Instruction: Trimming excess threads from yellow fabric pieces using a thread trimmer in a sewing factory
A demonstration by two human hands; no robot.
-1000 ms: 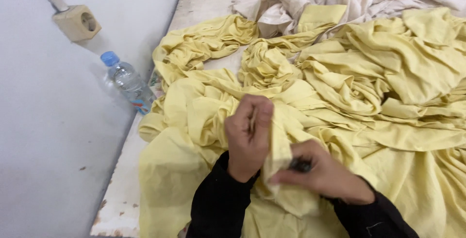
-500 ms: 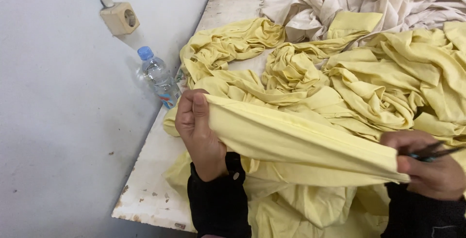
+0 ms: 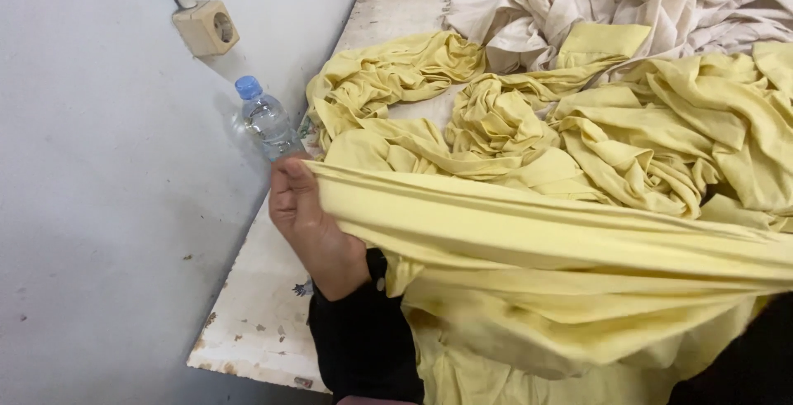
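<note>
Left hand (image 3: 310, 223) gripped yellow garment (image 3: 529, 240) edge near worktop (image 3: 256, 322) left edge, fabric pulled taut rightward; right hand out of frame.

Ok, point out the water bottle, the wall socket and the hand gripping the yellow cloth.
water bottle (image 3: 266, 124), head view, clear body under the blue cap.
wall socket (image 3: 208, 28), head view, front face.
left hand (image 3: 307, 222), head view, back of the hand.
</note>
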